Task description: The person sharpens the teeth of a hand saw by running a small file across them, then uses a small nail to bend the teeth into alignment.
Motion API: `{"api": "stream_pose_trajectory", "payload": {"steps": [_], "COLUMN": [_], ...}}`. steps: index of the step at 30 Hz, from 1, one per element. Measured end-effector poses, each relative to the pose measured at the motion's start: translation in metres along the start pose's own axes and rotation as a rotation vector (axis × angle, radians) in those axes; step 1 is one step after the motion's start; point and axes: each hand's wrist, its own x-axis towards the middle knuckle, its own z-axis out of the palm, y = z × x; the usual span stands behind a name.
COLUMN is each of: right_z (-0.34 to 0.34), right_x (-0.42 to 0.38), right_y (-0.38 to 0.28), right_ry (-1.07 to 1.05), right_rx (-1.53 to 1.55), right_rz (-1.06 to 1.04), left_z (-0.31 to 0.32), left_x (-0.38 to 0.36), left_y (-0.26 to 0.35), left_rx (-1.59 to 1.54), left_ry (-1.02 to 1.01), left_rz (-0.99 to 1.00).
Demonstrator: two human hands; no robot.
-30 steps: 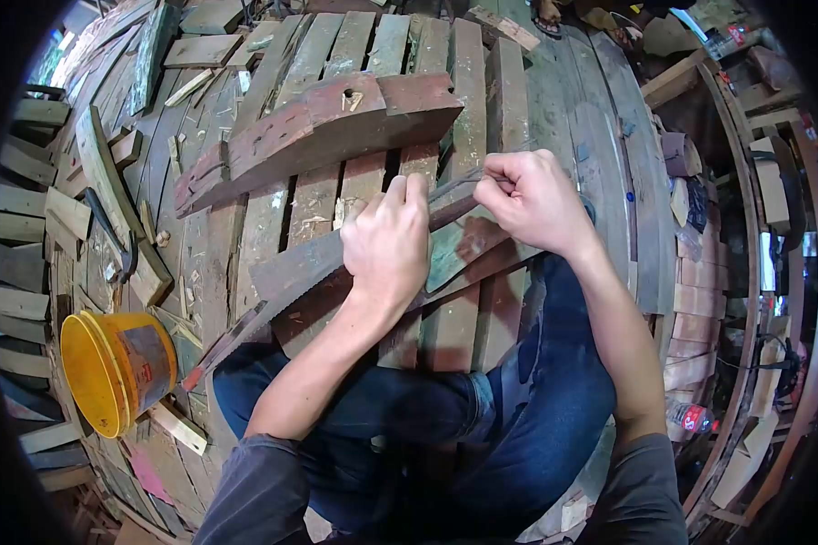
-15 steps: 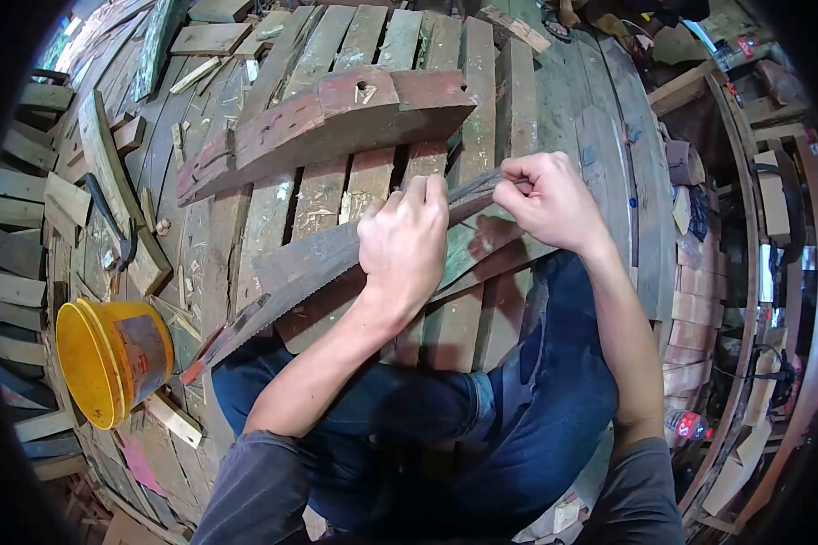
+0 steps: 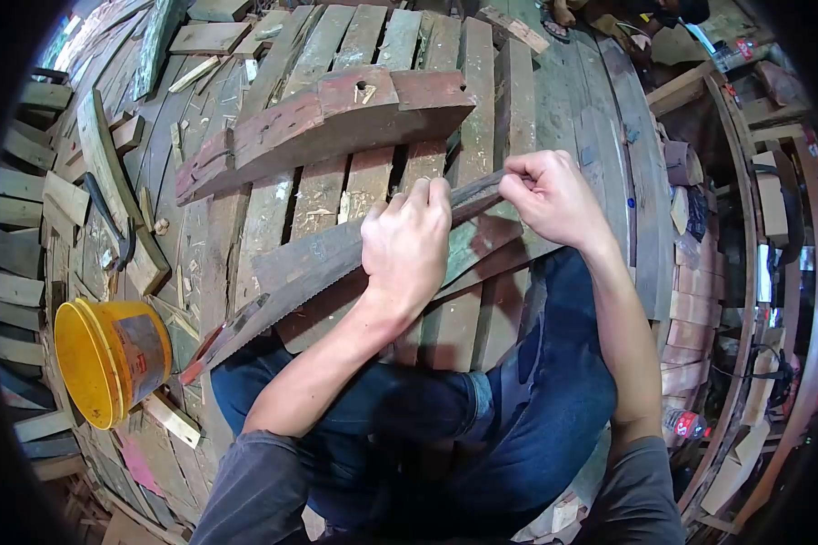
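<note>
Person is sitting in blue jeans (image 3: 518,409) on a floor of wooden planks (image 3: 273,209), knees nearest the camera. Just beyond the knees, left hand (image 3: 407,250) is pressing flat on a saw blade (image 3: 309,268); grip is closed over the blade's back, fingers curled over the top edge. The toothed edge is running down-left from that grip to a reddish handle end (image 3: 211,350). Right of that grip, right hand (image 3: 547,195) is in a tight fist, pinching something thin, possibly a file, at the blade's far tip; it's too small to tell.

Change since a second ago: the left hand is sliding up along the blade toward the right hand, and the right fist is shifting slightly up and right. The blade itself is hardly moving. Looks like work along the teeth is in progress, hands repositioning rather than finishing.

Left of the left grip, a yellow bucket (image 3: 109,359) is lying on its side; its label is unreadable. Beyond both grips, a curved reddish timber (image 3: 336,118) is resting across the planks. Far right, a bottle (image 3: 686,422) with a red label, text illegible.
</note>
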Motion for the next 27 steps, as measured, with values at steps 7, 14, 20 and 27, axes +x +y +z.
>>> {"api": "stream_pose_trajectory", "payload": {"steps": [7, 14, 20, 27], "right_z": [-0.0047, -0.0060, -0.0062, -0.0050], "right_x": [0.0016, 0.0007, 0.0010, 0.0000], "right_y": [-0.0010, -0.0017, -0.0020, -0.0039], "right_ry": [-0.051, -0.077, -0.096, -0.080], "right_rx": [-0.071, -0.040, -0.076, -0.045], "right_rz": [0.047, 0.035, 0.032, 0.036], "left_z": [-0.0001, -0.0006, -0.0008, 0.0003], "left_x": [-0.0002, 0.0000, 0.0002, 0.0001], "left_y": [-0.0004, -0.0008, -0.0010, -0.0012], "left_rx": [0.008, -0.003, -0.016, -0.023], "left_ry": [-0.013, -0.018, -0.003, 0.001], "left_rz": [0.005, 0.002, 0.011, 0.008]}}
